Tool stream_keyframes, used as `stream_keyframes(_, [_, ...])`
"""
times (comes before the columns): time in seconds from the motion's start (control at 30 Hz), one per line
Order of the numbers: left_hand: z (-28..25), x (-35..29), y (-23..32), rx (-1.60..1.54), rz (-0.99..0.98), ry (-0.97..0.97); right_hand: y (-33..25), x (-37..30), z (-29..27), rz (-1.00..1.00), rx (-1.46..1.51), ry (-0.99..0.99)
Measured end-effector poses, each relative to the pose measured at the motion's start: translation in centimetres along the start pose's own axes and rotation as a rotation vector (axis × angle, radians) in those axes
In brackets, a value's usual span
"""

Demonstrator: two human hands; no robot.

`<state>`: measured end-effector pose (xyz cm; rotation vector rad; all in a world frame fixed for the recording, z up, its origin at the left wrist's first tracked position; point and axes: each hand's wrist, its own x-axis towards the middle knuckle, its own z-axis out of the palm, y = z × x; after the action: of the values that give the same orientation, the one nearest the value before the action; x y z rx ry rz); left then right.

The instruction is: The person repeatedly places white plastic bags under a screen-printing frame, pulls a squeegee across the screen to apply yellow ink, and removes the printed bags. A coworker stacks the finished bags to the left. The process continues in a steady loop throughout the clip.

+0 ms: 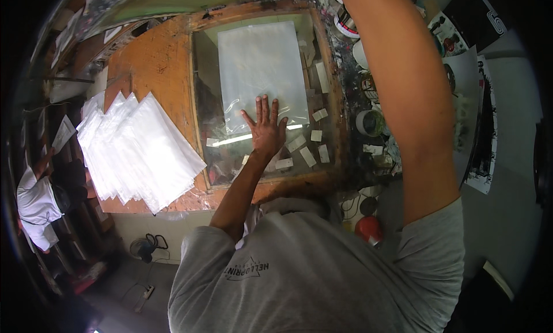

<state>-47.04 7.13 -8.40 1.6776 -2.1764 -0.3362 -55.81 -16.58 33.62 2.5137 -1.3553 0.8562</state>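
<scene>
The translucent, whitish plastic piece [262,59], perhaps a flat bag though the view does not settle it, is rectangular and lies flat on the glass pane [208,105] set in the desk [151,62]. Its long sides run away from the person, slightly askew; glare streaks its near end, under the spread left hand [266,131].

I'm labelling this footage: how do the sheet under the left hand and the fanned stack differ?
The sheet lies flat on glass under the left hand; the fanned stack spreads over orange-brown wood. The sheet looks greyish and translucent, the stack bright white. Both look like thin plastic.
</scene>
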Motion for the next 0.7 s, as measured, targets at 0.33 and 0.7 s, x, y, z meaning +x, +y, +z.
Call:
stream_keyframes(0.33, [-17.6,-2.9,4.6,-1.417,-0.256,0.454,-7.3,-18.0,4.2,-0.038,0.036,0.195])
stream_keyframes(0.7, [-9.9,-7.8,0.0,-1.845,-1.357,0.137,-7.3,-31.7,17.9,0.185,0.105,-0.526])
